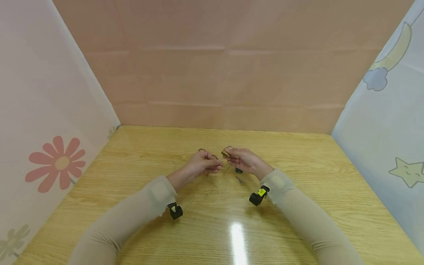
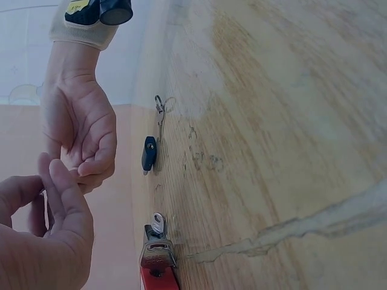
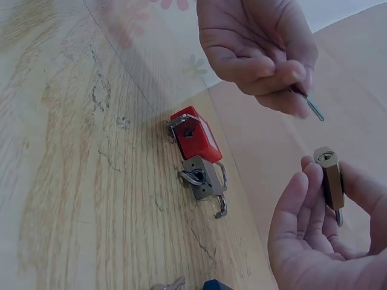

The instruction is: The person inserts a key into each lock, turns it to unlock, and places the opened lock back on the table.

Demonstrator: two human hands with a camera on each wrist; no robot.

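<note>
My left hand pinches a small key, its blade pointing out past the fingertips. My right hand holds a brass padlock between thumb and fingers. In the right wrist view its keyhole end faces up and its shackle hangs below. Key and padlock are apart, with a short gap between them. On the table beyond the left hand lie a red padlock and a brass-grey padlock with a key in its keyhole, side by side. The left hand partly hides them in the head view.
A dark blue object, its kind unclear, lies on the table below the right hand. Nearer me is a small metal key with a ring. The wooden tabletop meets a plain back panel and printed side panels.
</note>
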